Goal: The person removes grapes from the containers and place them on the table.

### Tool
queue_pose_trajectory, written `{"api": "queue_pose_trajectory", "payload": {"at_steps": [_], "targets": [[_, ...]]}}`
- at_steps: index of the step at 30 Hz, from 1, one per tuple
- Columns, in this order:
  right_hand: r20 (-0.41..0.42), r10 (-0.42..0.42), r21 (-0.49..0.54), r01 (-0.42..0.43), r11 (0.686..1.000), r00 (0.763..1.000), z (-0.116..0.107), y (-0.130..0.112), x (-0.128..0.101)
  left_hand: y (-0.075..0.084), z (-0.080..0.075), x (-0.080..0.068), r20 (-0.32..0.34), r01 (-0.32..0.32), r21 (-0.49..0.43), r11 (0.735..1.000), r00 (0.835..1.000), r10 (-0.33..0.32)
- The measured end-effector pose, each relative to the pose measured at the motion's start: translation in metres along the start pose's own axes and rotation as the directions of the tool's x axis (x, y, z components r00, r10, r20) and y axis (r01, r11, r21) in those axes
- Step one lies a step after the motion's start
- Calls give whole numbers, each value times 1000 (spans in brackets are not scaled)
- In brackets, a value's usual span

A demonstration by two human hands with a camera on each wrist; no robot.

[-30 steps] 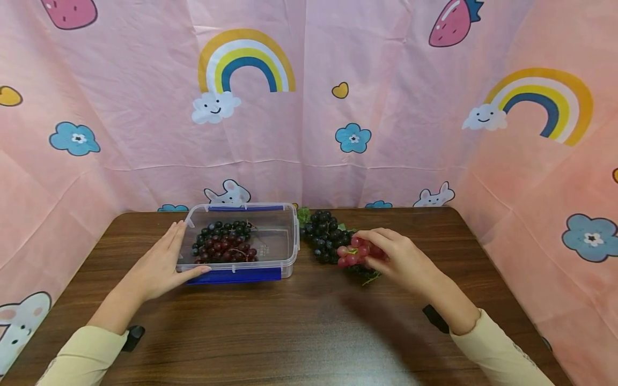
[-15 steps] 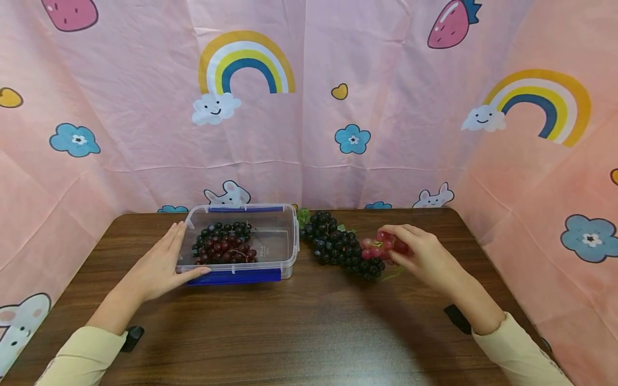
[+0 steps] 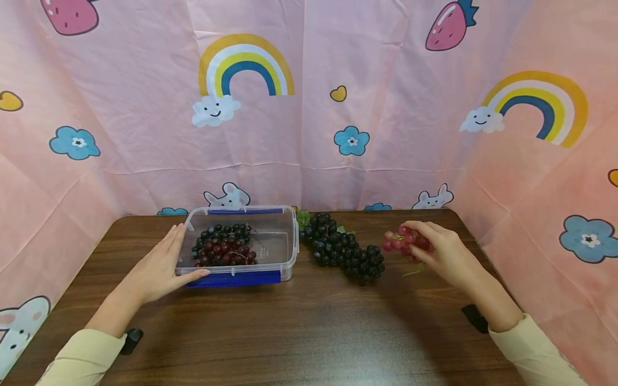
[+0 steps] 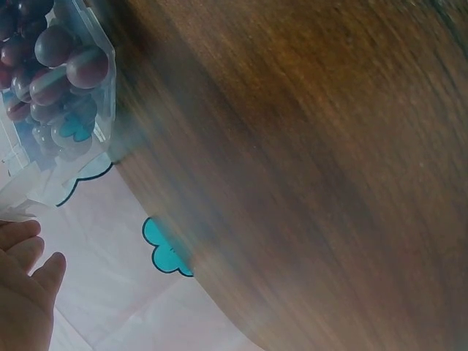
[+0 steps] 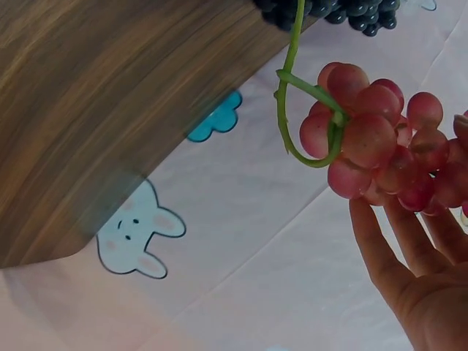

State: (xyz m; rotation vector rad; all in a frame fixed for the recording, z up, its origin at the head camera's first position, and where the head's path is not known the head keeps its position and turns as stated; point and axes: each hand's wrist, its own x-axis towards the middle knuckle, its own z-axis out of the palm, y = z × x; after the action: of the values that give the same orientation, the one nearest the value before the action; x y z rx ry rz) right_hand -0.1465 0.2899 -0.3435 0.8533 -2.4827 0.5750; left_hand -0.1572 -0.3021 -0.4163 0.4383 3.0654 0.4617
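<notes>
Dark wooden table (image 3: 299, 332), carrying a clear box (image 3: 288, 241) with blue clips at back left, holding dark grapes (image 3: 223, 249); black grape bunch (image 3: 345, 252) lying just right of it.

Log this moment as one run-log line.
left hand: rests against clear container | right hand: holds red grapes above table | black grapes: on table

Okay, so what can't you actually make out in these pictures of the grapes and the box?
- Head view: the right hand covers part of the red grapes.
- Head view: the left hand rests on the clear box; its palm contact is hidden.
- Left wrist view: the table is blurred.
- Right wrist view: the dark grapes are cut off by the top edge.
</notes>
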Motion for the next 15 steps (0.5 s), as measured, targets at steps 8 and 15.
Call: {"api": "queue_pose_trajectory", "payload": {"at_steps": [8,15], "targets": [[-6,7,-49,-8,999,1000,-7,12,-2,-1,1,0,-6,0,-4,1000,1000,0],[30,53,-60,-51,997,998,-11,20,-3,0,1,1,0,4,-4,1000,1000,-4]]}}
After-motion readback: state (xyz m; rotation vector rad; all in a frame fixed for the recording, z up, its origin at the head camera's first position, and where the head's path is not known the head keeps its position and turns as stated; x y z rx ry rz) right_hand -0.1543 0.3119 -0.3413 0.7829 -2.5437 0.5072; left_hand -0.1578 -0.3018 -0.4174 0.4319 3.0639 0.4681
